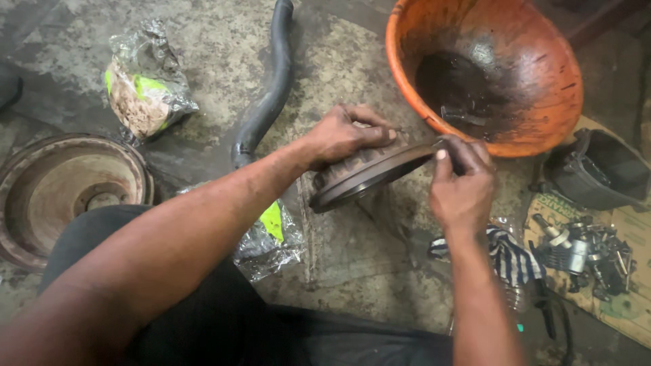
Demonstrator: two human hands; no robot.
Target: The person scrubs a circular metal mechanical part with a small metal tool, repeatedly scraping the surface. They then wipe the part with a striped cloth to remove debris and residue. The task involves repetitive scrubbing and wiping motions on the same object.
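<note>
A round, rusty metal disc (369,175) is held tilted above the concrete floor, its edge toward me. My left hand (342,134) lies over the disc's upper face and grips it. My right hand (461,186) pinches the disc's right rim with thumb and fingers. Just beyond the disc stands an orange basin (542,81), grimy inside, with dark oily liquid and a small metal part at its bottom.
A rusty brake drum (64,190) lies at the left. A black rubber hose (268,95) runs up the floor. Crumpled foil wrappers (146,85) (274,237) lie about. At right, a black plastic part (603,169), bolts on cardboard (583,254) and a striped rag (508,254).
</note>
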